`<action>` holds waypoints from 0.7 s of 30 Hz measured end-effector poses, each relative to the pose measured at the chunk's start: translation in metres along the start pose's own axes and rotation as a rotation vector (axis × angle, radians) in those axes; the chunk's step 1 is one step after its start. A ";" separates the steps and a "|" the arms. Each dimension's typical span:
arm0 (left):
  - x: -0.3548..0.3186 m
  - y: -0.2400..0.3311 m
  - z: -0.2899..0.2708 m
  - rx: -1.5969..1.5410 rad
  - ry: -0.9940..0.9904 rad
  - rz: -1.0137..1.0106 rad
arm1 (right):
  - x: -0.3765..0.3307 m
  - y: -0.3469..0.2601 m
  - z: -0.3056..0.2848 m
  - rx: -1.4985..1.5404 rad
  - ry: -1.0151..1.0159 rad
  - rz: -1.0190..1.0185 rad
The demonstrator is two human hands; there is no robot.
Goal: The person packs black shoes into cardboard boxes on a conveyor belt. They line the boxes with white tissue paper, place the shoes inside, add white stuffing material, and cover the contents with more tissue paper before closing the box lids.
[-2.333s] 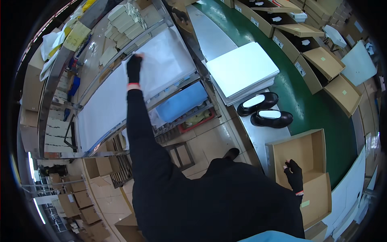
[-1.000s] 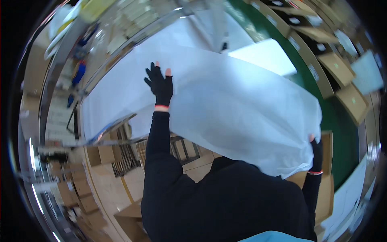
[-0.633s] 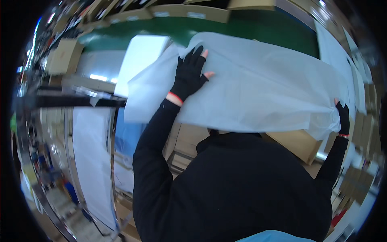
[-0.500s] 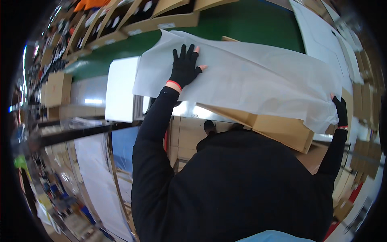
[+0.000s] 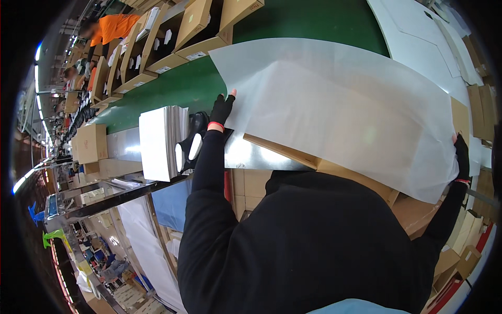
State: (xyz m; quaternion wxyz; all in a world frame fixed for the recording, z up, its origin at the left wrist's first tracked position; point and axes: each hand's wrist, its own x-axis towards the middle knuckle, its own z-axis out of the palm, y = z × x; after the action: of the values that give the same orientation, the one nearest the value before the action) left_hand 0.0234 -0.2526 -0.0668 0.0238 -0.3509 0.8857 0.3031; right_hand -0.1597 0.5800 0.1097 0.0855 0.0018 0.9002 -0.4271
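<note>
A wide, translucent white sheet of wrapping paper (image 5: 334,99) spreads between my two hands, over an open brown cardboard box (image 5: 282,152) whose near walls show below it. My left hand (image 5: 223,109), in a black glove with bare fingertips showing, pinches the sheet's left edge. At the far right edge, my right hand (image 5: 461,157), gloved alike, grips the sheet's lower corner; its fingers are partly hidden. Just left of my left hand, a pair of black shoes (image 5: 197,128) with white parts lies beside a thick stack of white paper (image 5: 158,144).
Open boxes (image 5: 183,55) with dark contents line the green conveyor belt (image 5: 303,23) beyond. A white panel (image 5: 418,42) stands at far right. A closed carton (image 5: 90,143) sits left on the metal table. A person in orange (image 5: 115,27) is at far left.
My left hand has moved from lying spread on the sheet to its left edge. The sheet is spread flatter and wider, and the paper stack and shoes have come into fuller view.
</note>
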 end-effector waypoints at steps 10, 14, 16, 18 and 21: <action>0.013 -0.016 -0.034 -0.366 -0.164 -0.093 | -0.021 0.015 -0.029 0.175 -0.027 0.136; 0.077 -0.031 -0.040 -0.157 -0.305 0.045 | -0.050 0.029 -0.033 0.095 0.070 0.270; 0.103 -0.044 -0.047 -0.160 -0.323 0.284 | -0.071 0.013 -0.020 -0.209 0.053 0.108; 0.138 -0.085 -0.071 -0.196 -0.283 0.343 | -0.078 -0.004 -0.004 -0.361 0.039 0.062; 0.170 -0.096 -0.106 -0.064 -0.367 0.172 | -0.089 -0.006 0.012 -0.688 0.095 0.081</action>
State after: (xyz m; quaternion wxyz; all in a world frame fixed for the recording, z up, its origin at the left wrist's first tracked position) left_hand -0.0257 -0.4692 -0.0732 0.1479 -0.2136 0.8830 0.3908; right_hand -0.0701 0.5734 0.1205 0.0558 0.0283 0.9936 -0.0941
